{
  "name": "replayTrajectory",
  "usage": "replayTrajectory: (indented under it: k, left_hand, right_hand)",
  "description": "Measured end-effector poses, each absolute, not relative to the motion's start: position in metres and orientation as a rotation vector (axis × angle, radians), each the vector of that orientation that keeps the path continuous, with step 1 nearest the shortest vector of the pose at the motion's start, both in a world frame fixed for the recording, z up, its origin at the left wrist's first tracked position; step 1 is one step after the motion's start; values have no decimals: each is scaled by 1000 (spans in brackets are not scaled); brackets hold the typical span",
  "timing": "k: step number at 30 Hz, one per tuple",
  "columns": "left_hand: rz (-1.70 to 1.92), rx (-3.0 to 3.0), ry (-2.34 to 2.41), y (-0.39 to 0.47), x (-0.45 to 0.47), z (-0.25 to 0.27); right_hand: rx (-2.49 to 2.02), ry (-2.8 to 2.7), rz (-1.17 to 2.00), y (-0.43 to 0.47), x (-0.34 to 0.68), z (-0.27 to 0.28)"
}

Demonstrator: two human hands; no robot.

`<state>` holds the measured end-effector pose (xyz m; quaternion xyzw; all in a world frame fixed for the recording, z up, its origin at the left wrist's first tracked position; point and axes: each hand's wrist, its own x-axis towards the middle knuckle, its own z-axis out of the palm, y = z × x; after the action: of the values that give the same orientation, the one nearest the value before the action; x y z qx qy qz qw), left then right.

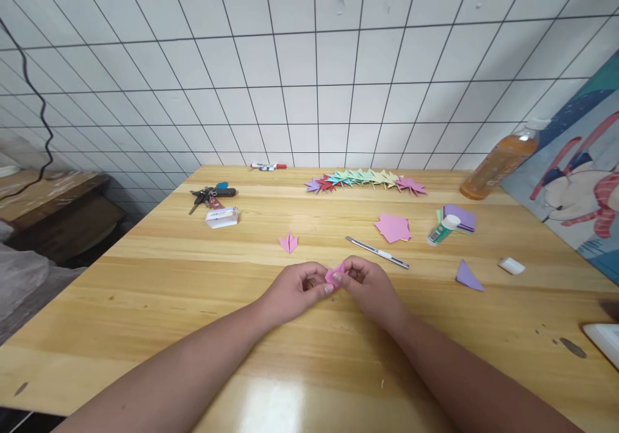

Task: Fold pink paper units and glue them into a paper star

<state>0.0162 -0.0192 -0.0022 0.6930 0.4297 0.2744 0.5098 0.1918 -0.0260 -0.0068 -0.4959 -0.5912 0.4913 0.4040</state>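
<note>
Our left hand (296, 291) and right hand (373, 291) pinched part-folded pink paper (334, 275), folded pieces (360, 177) lining the surface's (159, 278) far edge, sheets (393, 228) apparently unfolded.

pink papers (393, 228), keys (202, 197) on wooden table (145, 278)

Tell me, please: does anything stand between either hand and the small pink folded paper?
Nothing visible does. The bare left hand and bare right hand both pinch the small pink folded paper directly. The silver-and-white utility knife lies beyond the right hand, not between.
</note>
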Motion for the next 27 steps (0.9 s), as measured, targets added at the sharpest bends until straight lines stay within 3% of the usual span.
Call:
replayTrajectory:
  k: [11, 27]
  left_hand:
    - [569, 1923, 1045, -21, 15, 0]
    - [588, 2012, 1023, -23, 15, 0]
  right_hand:
    - [-1187, -1585, 1204, -34, 188, -2]
    - [-1143, -1302, 1504, -31, 191, 0]
